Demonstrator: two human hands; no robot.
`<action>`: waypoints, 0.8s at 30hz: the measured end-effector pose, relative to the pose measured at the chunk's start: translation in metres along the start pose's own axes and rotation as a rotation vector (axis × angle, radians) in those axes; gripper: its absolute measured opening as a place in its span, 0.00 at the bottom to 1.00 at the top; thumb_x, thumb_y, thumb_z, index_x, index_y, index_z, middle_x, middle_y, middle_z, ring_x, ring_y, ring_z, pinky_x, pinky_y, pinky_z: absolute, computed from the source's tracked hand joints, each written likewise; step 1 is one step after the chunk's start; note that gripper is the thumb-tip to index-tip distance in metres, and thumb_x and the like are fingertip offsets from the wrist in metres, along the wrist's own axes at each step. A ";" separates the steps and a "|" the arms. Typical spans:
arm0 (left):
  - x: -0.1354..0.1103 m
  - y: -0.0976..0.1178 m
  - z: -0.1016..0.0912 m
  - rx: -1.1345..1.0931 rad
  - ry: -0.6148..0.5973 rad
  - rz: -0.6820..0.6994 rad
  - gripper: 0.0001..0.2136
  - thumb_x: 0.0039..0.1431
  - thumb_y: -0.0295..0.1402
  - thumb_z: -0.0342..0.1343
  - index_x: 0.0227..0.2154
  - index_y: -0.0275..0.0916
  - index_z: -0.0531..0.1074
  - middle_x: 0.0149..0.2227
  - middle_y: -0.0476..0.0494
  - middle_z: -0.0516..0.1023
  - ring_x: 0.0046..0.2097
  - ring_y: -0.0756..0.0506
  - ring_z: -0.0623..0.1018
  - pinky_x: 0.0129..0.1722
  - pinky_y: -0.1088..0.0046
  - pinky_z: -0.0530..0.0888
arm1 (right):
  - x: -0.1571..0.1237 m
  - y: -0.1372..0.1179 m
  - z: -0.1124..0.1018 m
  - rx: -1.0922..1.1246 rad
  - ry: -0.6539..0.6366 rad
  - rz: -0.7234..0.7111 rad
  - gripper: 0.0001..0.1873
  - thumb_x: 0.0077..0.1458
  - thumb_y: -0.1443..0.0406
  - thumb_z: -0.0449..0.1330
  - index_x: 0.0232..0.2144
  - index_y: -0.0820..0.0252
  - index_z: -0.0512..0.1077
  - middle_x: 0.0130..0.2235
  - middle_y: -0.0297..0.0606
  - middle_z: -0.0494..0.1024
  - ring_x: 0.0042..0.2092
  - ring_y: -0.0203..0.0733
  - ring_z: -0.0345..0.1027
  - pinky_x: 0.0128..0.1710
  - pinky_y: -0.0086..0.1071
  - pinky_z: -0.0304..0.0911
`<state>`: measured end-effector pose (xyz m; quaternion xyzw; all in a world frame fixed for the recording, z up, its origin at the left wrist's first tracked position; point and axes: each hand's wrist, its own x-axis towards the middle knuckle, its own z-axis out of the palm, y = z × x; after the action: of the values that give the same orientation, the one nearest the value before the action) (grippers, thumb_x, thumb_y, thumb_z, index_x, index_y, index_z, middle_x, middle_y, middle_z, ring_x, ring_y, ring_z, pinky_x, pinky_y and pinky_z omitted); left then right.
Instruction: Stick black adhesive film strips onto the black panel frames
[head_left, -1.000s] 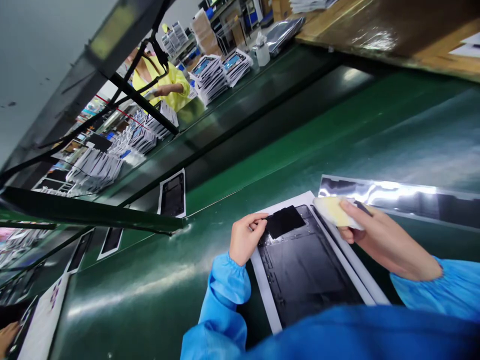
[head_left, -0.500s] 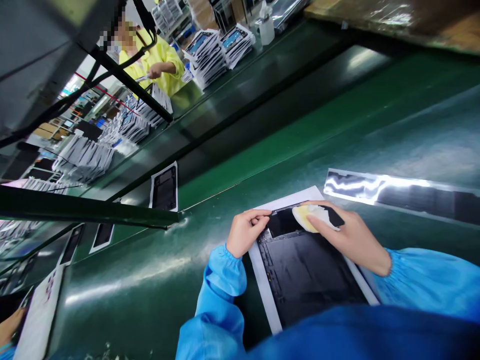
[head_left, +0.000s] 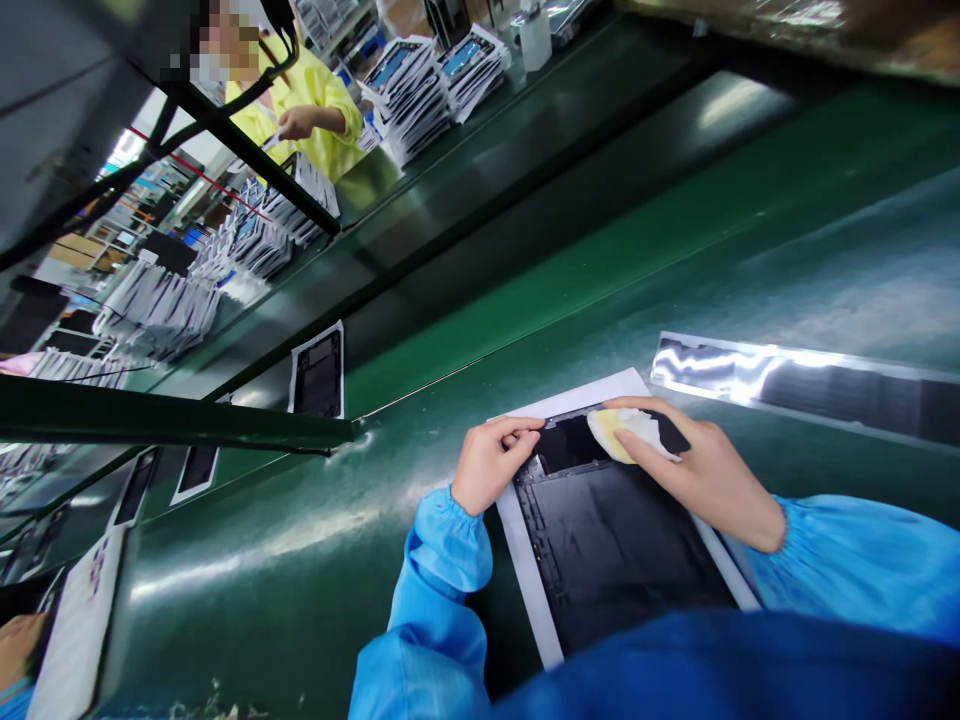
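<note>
A black tablet housing (head_left: 622, 540) with small parts along its edges lies on a white sheet (head_left: 532, 610) in front of me. My left hand (head_left: 495, 460) is closed at its far left corner, thumb and forefinger pinched at the edge. In my right hand (head_left: 694, 460) is a folded white and pale-yellow wiping cloth (head_left: 619, 435), pressed between thumb and fingers. The cloth rests over the housing's far strip, right of a glossy black panel (head_left: 570, 443). My right fingertips are partly hidden behind the cloth, and my blue sleeve covers the housing's near end.
A strip of film-covered black pieces (head_left: 810, 385) lies to the right on the green bench (head_left: 300, 570). A dark metal bar (head_left: 172, 410) juts in from the left. Another housing (head_left: 319, 370) lies beyond. Across stands a person in yellow (head_left: 322, 110) beside stacks (head_left: 420, 100); a co-worker's hand (head_left: 19, 640) shows lower left.
The view has shifted slightly, so the background sits a little higher and further left. Both hands keep nearly the same place on the housing, with the cloth barely moved.
</note>
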<state>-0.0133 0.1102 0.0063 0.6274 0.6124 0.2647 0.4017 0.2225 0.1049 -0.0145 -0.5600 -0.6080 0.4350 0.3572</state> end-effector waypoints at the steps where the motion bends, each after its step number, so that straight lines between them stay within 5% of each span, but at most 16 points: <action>1: 0.000 0.000 0.000 0.002 0.000 0.001 0.10 0.56 0.30 0.58 0.38 0.38 0.83 0.30 0.45 0.81 0.28 0.51 0.72 0.31 0.77 0.72 | 0.000 -0.001 0.000 -0.002 0.000 -0.001 0.20 0.54 0.49 0.56 0.43 0.51 0.74 0.23 0.27 0.76 0.15 0.35 0.51 0.19 0.34 0.57; 11: 0.001 0.000 0.000 0.005 0.003 0.012 0.10 0.56 0.29 0.59 0.38 0.39 0.83 0.31 0.46 0.82 0.28 0.52 0.72 0.32 0.78 0.72 | -0.001 -0.001 0.000 -0.002 -0.004 -0.018 0.19 0.55 0.50 0.56 0.44 0.52 0.73 0.19 0.23 0.71 0.14 0.34 0.46 0.20 0.33 0.56; 17: 0.001 0.000 0.000 0.019 0.003 0.018 0.10 0.57 0.30 0.59 0.39 0.39 0.83 0.32 0.45 0.82 0.28 0.51 0.72 0.32 0.77 0.72 | -0.002 0.002 0.001 -0.036 -0.012 -0.029 0.20 0.56 0.50 0.56 0.45 0.52 0.73 0.25 0.28 0.76 0.14 0.33 0.47 0.19 0.33 0.56; 24: -0.001 0.000 0.001 0.090 0.010 0.053 0.10 0.58 0.30 0.58 0.39 0.40 0.83 0.31 0.46 0.82 0.28 0.51 0.73 0.33 0.76 0.73 | -0.002 0.002 0.004 -0.102 -0.002 -0.120 0.20 0.57 0.49 0.53 0.44 0.51 0.73 0.16 0.22 0.66 0.11 0.34 0.45 0.20 0.34 0.56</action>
<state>-0.0126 0.1094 0.0063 0.6595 0.6087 0.2508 0.3628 0.2196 0.1022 -0.0174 -0.5396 -0.6623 0.3817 0.3528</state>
